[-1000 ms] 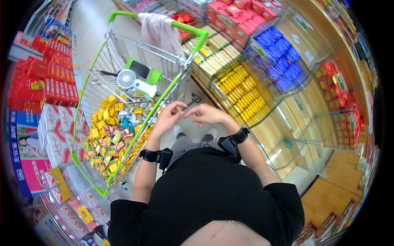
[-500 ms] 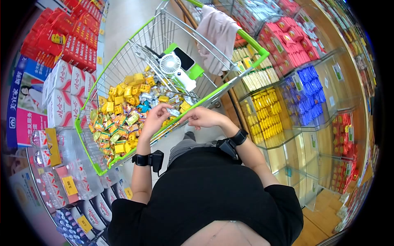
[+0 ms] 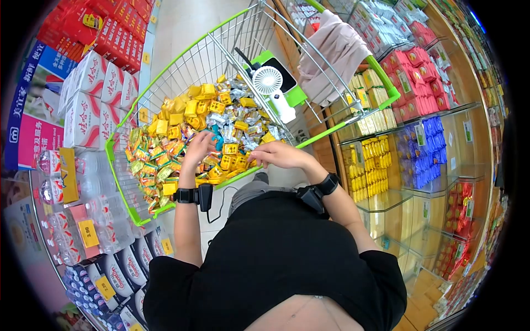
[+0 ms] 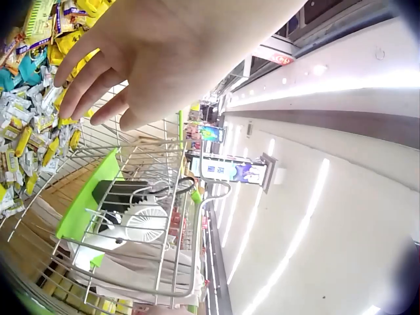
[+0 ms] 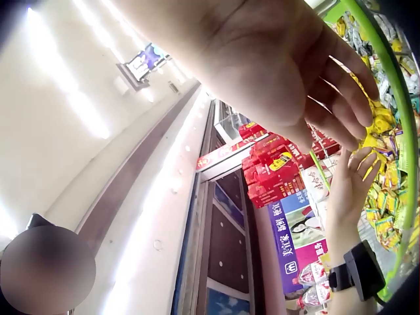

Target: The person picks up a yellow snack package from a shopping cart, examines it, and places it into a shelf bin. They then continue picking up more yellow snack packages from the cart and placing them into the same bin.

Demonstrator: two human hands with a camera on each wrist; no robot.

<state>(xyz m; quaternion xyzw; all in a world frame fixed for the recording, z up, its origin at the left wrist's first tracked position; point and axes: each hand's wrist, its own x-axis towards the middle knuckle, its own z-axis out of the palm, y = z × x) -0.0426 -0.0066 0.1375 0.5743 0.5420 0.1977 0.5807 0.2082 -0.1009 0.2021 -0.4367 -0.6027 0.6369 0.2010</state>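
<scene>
A wire shopping cart with a green rim (image 3: 113, 165) stands in front of me, heaped with yellow, silver and mixed candy packets (image 3: 182, 127). My left hand (image 3: 199, 148) reaches over the near rim and hovers just above the pile; in the left wrist view the left hand (image 4: 131, 65) holds nothing and its fingers are spread and relaxed. My right hand (image 3: 279, 155) is at the near rim with its fingers curled. In the right wrist view the right hand (image 5: 289, 65) has its fingertips bunched beside yellow packets (image 5: 379, 119); whether it pinches one is unclear.
A white handheld fan (image 3: 269, 81) on a green stand lies in the cart's far end, and a pale cloth (image 3: 337, 52) hangs over the handle. Glass shelves of yellow, blue and red packs (image 3: 419, 149) line the right. White boxes (image 3: 91, 116) and bottled water (image 3: 105, 220) line the left.
My hands were together in front of my body. The left hand has since reached forward over the candy pile, and the right hand has come to the cart's rim. The cart now lies straight ahead.
</scene>
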